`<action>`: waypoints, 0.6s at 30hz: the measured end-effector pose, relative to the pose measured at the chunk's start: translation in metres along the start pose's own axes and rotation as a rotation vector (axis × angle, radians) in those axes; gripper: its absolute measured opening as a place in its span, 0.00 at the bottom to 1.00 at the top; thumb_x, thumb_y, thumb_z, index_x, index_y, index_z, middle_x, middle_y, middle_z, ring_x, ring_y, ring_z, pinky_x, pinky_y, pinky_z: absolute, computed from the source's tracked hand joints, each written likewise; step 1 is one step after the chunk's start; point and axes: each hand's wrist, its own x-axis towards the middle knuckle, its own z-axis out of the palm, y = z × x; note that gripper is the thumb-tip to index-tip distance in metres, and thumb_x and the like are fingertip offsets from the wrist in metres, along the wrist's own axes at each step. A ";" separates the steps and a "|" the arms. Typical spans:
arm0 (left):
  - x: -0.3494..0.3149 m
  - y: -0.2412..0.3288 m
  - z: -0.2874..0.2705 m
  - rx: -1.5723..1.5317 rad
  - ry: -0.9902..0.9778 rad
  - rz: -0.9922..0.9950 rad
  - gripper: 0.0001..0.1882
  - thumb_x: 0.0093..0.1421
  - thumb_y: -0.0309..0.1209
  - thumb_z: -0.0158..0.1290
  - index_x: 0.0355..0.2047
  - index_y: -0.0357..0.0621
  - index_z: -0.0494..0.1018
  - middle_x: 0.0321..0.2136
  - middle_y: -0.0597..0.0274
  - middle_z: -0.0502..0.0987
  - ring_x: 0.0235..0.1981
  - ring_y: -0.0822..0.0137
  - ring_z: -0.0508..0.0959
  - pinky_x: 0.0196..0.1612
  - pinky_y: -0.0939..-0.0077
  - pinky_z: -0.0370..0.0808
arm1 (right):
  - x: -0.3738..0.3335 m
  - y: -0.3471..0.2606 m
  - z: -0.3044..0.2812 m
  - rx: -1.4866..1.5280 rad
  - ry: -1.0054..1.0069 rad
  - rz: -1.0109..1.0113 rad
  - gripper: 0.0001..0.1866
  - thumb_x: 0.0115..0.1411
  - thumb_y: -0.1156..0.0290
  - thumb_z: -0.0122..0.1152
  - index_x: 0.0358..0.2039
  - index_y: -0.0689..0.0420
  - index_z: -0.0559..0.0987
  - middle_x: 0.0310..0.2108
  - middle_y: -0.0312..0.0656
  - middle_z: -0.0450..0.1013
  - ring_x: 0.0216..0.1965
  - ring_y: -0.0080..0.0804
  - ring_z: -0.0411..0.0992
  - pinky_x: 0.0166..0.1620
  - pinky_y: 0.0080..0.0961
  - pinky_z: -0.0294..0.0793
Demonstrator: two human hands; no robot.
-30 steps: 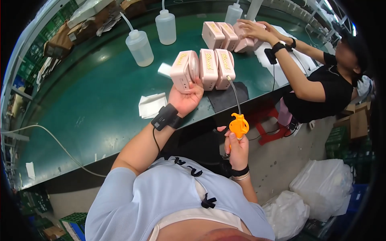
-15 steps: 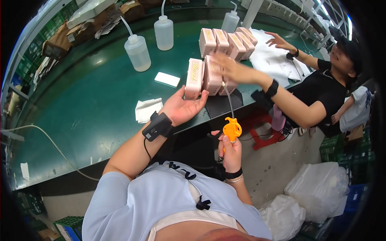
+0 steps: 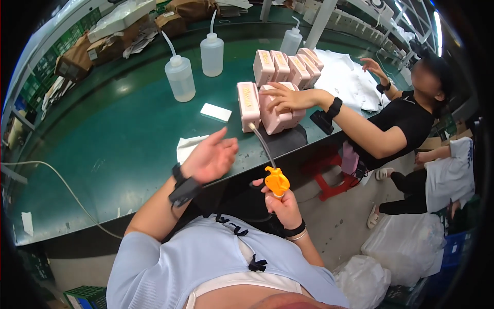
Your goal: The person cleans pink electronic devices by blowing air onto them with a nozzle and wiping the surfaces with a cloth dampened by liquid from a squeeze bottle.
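Note:
My right hand (image 3: 284,210) grips an orange air blow gun (image 3: 277,181) in front of the table edge. The gun's long thin nozzle (image 3: 264,144) points up and away, its pale tip at the near lower edge of a pink box (image 3: 249,103) with gold lettering; I cannot tell whether it touches. My left hand (image 3: 211,158) hovers palm up with loosely spread fingers, empty, beside a folded white cloth (image 3: 188,148). Just right of the front box, more pink boxes (image 3: 275,119) stand together under a co-worker's hand (image 3: 286,97).
Several pink boxes (image 3: 297,71) stand in a row behind. Squeeze bottles (image 3: 181,81) and a white block (image 3: 215,113) are on the green table (image 3: 118,134). A dark mat (image 3: 288,141) lies at its edge. The co-worker's arm (image 3: 363,123) reaches in from the right.
The blow gun and my right hand have moved left, the nozzle tip shifting to the leftmost front box. My left hand has drawn back from that box. The co-worker's hand has settled on the neighbouring boxes.

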 end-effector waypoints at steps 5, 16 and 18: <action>-0.102 -0.033 0.037 0.837 0.297 0.491 0.22 0.71 0.44 0.46 0.53 0.39 0.68 0.43 0.54 0.78 0.40 0.64 0.80 0.44 0.71 0.79 | 0.037 -0.021 0.044 0.041 -0.231 0.012 0.16 0.66 0.76 0.52 0.53 0.63 0.69 0.56 0.45 0.68 0.29 0.15 0.66 0.36 0.14 0.67; -0.177 -0.069 0.031 1.332 0.505 0.794 0.20 0.66 0.25 0.51 0.58 0.36 0.66 0.49 0.56 0.74 0.51 0.67 0.75 0.55 0.70 0.72 | 0.126 -0.029 0.199 -0.057 -0.519 -0.334 0.21 0.64 0.72 0.57 0.57 0.59 0.69 0.65 0.44 0.55 0.59 0.32 0.63 0.57 0.29 0.66; -0.194 -0.064 0.029 1.429 0.641 0.803 0.19 0.67 0.26 0.50 0.58 0.35 0.66 0.47 0.57 0.75 0.48 0.68 0.76 0.54 0.70 0.73 | 0.129 -0.026 0.198 -0.142 -0.494 -0.363 0.20 0.64 0.71 0.58 0.56 0.58 0.70 0.65 0.44 0.56 0.59 0.32 0.63 0.56 0.29 0.66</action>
